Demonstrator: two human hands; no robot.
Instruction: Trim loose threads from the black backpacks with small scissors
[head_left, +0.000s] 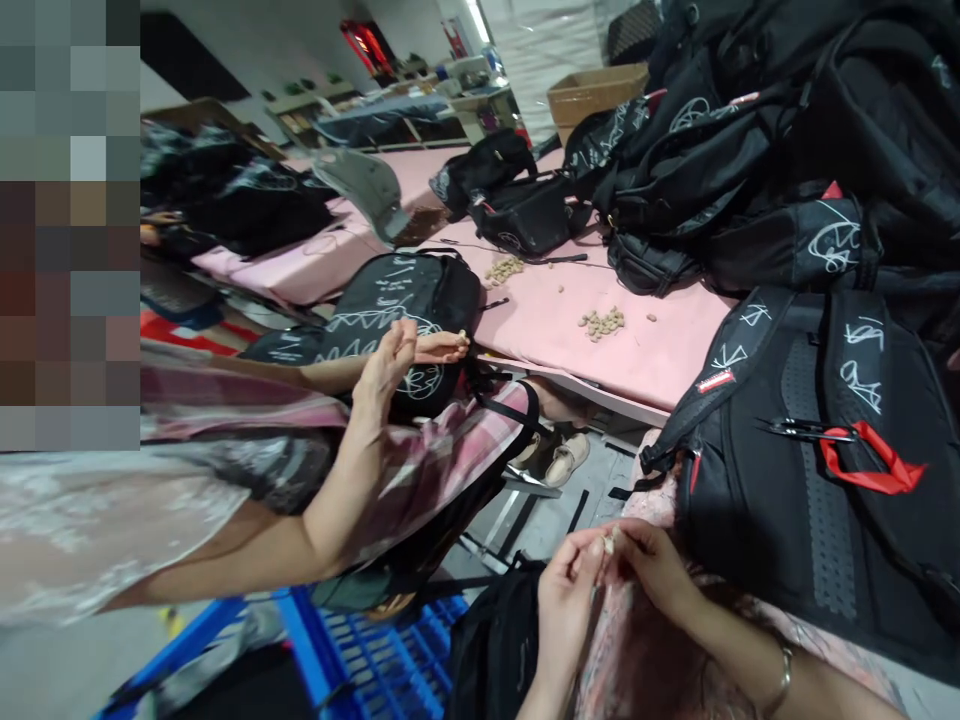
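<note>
Low in front of me, my left hand [571, 578] and my right hand [656, 568] meet fingertip to fingertip. Both pinch a small pale peanut [609, 543] between thumbs and fingers. Fingers partly cover it, so I cannot tell whether its shell is cracked. A bracelet sits on my right wrist. Beside my right hand lies a black backpack [765, 520] with white drawn marks, straps up. Scissors [810, 430] with a red strip of cloth [874, 460] rest on it. Farther off, a pile of peanuts [601, 323] lies on the pink tabletop [525, 330].
At left sits another person, whose hands [382, 385] are near a black backpack [409, 290]. A second peanut pile [504, 270] lies beyond. Black bags [697, 180] are heaped at right. A blue plastic crate [360, 650] and a black bag [495, 640] stand below.
</note>
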